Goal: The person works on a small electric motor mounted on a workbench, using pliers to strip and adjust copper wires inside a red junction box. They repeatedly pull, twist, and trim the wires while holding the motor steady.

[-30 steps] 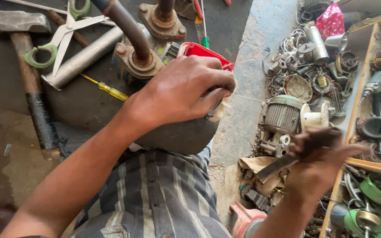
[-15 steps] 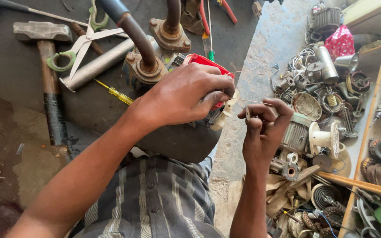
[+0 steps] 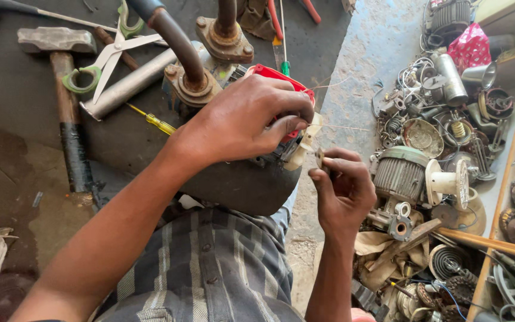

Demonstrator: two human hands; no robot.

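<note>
Head view, looking down: at the far left of the dark floor mat a hammer lies with its handle running toward the person, beside green-handled scissors and a grey tube. The left hand is clamped over the top of a dark pump motor held in the lap, its long axis running away from the person, with the red end cover pointing to the mat's far edge. Just right, the right hand pinches a small metal part beside the motor's cream fan, with a heap of motor scrap on the concrete beyond.
</note>
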